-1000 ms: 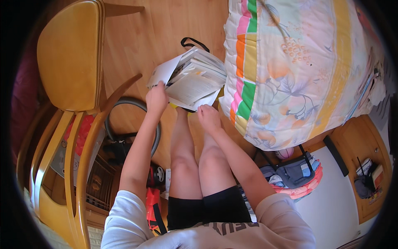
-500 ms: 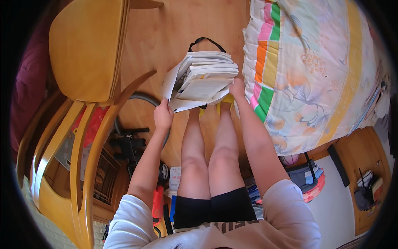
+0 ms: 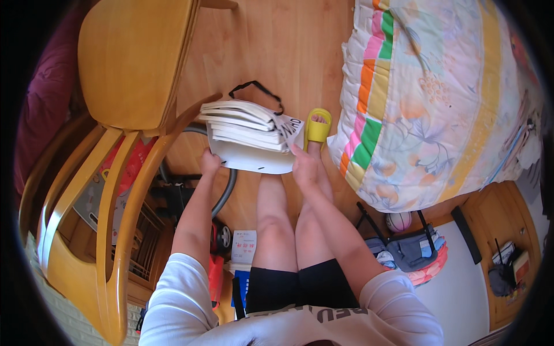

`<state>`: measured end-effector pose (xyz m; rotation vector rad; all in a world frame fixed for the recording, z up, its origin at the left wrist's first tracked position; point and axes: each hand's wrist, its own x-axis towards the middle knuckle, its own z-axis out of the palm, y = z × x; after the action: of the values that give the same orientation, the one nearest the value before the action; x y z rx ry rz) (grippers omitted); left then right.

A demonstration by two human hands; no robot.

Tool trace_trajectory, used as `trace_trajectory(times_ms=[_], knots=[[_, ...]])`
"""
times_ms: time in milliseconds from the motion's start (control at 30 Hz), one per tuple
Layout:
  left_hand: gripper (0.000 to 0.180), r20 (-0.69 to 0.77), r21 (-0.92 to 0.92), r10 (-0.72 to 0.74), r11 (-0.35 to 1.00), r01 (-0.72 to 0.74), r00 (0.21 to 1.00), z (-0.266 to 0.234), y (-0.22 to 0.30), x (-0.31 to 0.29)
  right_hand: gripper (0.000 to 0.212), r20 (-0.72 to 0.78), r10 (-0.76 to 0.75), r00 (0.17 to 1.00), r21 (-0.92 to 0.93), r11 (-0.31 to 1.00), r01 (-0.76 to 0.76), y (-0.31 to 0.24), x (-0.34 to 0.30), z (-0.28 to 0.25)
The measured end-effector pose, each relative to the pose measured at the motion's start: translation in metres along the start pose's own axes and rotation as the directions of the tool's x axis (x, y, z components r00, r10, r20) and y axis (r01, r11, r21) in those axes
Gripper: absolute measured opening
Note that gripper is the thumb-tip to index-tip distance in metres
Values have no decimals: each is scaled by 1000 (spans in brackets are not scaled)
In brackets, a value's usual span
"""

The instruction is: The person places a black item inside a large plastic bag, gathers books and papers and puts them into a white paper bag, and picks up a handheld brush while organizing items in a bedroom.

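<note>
Between my two hands is a white bag with a black strap handle, packed with a stack of books or booklets. Their pale page edges show at the open top. At the bag's near left corner my left hand is closed on the edge. My right hand grips its near right corner, by the side panel with dark lettering. The bag hangs in front of my shins and hides one of my feet. A yellow-green slipper on my other foot shows beside it.
A wooden chair stands at the left, with a grey hose curving by it. On the right is a bed with a floral quilt. A ball and a grey bag lie near the bed's lower end.
Both hands have carried the bag to the left and turned it. Its side panel and near face now show more, and the right slipper has come into view.
</note>
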<state>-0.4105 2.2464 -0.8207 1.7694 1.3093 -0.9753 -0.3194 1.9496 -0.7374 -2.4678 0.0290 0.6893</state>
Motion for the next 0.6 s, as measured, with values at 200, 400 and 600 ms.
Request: trace_trajectory(times_ms=[200,400,600], knots=[[35,-56,40,-30,999,32,998,-7,-9,52,37,92,-71,993,-7,997,72,-18,-28,7],[36,-110,181,217,964,-195,970,-9,-2,59,33,65,-34,997,-12,999,35,-12,-34,2],[32,-175,451,413,841,-300,894,-15,13,4,31,68,91,993,3,996,-92,-10,-16,-34]])
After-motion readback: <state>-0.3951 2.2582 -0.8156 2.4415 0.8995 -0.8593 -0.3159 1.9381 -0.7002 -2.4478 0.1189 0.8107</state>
